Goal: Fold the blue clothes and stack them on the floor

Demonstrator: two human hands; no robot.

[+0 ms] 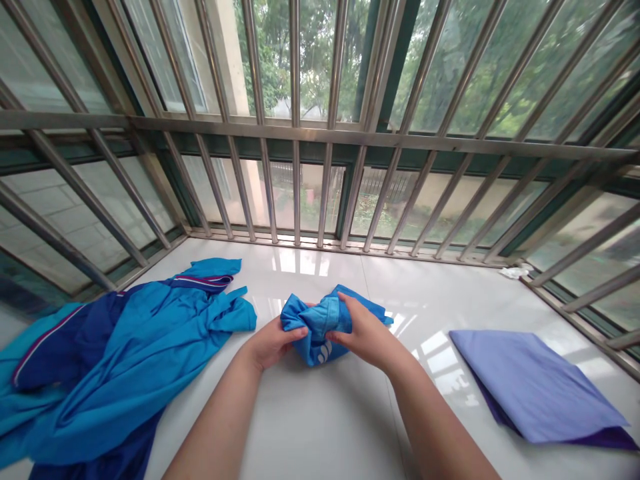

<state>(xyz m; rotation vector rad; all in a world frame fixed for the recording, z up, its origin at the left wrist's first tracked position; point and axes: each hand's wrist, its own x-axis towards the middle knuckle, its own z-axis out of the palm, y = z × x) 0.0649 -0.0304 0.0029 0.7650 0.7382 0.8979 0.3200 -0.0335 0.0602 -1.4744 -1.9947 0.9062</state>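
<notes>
Both hands, left [273, 341] and right [365, 333], clamp 1 bundle [320, 323]; keep grip even, pile [115, 360] at 9 o'clock.

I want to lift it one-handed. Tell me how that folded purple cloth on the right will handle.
The purple cloth lies flat and thin, so it is probably light and floppy. Lifted by one edge, its fold would likely fall open. On the glossy white surface it may slide easily.

2 hands [320, 337], 3 garments [327, 320], 1 tissue [515, 271].
</notes>
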